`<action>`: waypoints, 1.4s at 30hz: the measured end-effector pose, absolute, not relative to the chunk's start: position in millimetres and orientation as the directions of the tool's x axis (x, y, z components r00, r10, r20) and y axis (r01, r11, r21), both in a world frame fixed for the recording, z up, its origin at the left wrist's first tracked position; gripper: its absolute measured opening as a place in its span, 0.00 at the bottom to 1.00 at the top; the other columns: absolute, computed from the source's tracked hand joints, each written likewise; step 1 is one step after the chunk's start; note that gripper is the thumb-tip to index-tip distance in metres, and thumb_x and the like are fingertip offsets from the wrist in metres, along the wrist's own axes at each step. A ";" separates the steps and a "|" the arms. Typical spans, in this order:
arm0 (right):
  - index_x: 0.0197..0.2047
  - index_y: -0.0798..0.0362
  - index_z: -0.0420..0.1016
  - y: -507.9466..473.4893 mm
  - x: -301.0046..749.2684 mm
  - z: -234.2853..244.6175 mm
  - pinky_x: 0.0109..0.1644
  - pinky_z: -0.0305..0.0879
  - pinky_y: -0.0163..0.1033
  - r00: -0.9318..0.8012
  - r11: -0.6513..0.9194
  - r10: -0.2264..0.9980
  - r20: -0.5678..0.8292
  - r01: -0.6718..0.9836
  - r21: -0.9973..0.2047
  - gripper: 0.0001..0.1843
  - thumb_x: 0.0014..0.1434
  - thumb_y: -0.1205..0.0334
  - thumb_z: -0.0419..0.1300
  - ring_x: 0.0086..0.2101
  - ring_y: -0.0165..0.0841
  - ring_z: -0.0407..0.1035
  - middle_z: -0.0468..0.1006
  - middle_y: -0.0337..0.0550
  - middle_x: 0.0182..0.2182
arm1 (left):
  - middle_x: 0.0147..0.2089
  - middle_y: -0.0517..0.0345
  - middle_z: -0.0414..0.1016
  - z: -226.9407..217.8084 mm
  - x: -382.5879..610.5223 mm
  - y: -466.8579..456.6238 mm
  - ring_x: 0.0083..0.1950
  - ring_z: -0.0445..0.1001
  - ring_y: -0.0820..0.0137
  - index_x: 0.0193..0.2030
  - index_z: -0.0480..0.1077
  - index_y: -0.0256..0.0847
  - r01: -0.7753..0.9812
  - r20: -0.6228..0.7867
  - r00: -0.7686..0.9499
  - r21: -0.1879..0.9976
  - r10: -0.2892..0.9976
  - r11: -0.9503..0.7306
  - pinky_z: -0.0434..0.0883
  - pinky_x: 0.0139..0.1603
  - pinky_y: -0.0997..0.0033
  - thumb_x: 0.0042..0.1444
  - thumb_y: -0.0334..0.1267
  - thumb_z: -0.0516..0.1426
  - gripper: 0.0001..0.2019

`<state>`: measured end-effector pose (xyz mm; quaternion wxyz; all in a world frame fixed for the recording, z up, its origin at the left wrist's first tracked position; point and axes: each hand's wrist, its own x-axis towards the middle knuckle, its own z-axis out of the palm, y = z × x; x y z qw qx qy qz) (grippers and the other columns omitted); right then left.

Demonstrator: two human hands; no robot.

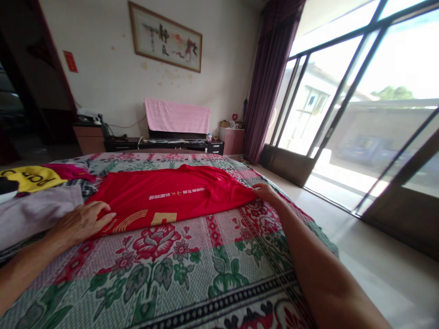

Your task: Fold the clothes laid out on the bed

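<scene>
A red T-shirt (164, 187) with white characters and gold print lies folded lengthwise on the patterned bedspread (212, 256). At its left end, my left hand (85, 220) has its fingers bent on the cloth, thumb toward the index finger; the other fingers are partly hidden. My right hand (265, 193) pinches the narrow right end of the shirt, stretching it sideways. Creases gather in the red cloth between its middle and the right hand.
Left of the shirt lie a yellow garment with black letters (41, 178), a magenta piece (73, 172) and a pale grey cloth (41, 212). Beyond the bed stand a low black cabinet (125, 146) and a pink towel (178, 116) over a screen. Sliding glass doors (343, 114) are on the right.
</scene>
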<state>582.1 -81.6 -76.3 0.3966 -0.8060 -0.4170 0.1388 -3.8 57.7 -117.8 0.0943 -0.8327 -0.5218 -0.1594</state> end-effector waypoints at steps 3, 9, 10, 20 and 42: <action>0.40 0.56 0.80 -85.3 587.5 -72.2 0.24 0.58 0.30 0.673 -0.467 0.736 0.080 0.589 -0.660 0.16 0.46 0.59 0.64 0.22 0.27 0.66 0.73 0.36 0.20 | 0.43 0.51 0.75 -118.4 -6.6 60.7 0.44 0.73 0.64 0.41 0.66 0.39 0.868 0.330 0.480 -0.048 0.813 -0.494 0.64 0.51 0.67 0.58 0.51 0.44 0.19; 0.30 0.57 0.77 -104.2 596.5 -64.3 0.20 0.51 0.29 0.547 -0.419 0.834 -0.068 0.550 -0.722 0.09 0.48 0.60 0.63 0.17 0.22 0.56 0.66 0.33 0.14 | 0.43 0.52 0.76 -116.8 -4.6 60.2 0.44 0.74 0.63 0.41 0.66 0.40 0.871 0.331 0.470 -0.020 0.818 -0.492 0.64 0.51 0.67 0.56 0.52 0.44 0.19; 0.29 0.57 0.76 -107.3 597.6 -62.4 0.19 0.50 0.29 0.466 -0.381 0.879 -0.104 0.554 -0.740 0.10 0.47 0.58 0.63 0.16 0.22 0.55 0.65 0.32 0.13 | 0.43 0.52 0.76 -116.0 -4.2 59.2 0.44 0.74 0.63 0.40 0.66 0.40 0.873 0.329 0.464 -0.014 0.822 -0.487 0.64 0.51 0.67 0.56 0.52 0.45 0.19; 0.22 0.55 0.76 -108.5 591.5 -47.9 0.20 0.54 0.29 0.324 -0.430 0.903 -0.283 0.700 -0.570 0.07 0.39 0.63 0.69 0.17 0.23 0.59 0.69 0.34 0.14 | 0.44 0.54 0.77 -108.7 -0.2 51.5 0.45 0.72 0.65 0.40 0.66 0.42 0.885 0.314 0.427 0.049 0.848 -0.464 0.64 0.53 0.66 0.54 0.51 0.47 0.17; 0.37 0.57 0.77 -104.4 590.5 -71.5 0.20 0.52 0.29 0.331 -0.194 0.944 -0.010 0.529 -0.826 0.17 0.52 0.50 0.60 0.16 0.24 0.58 0.67 0.33 0.14 | 0.62 0.45 0.66 -97.2 33.5 43.9 0.61 0.65 0.62 0.56 0.65 0.35 0.805 0.456 0.552 -0.075 0.698 -0.588 0.56 0.65 0.64 0.57 0.48 0.46 0.25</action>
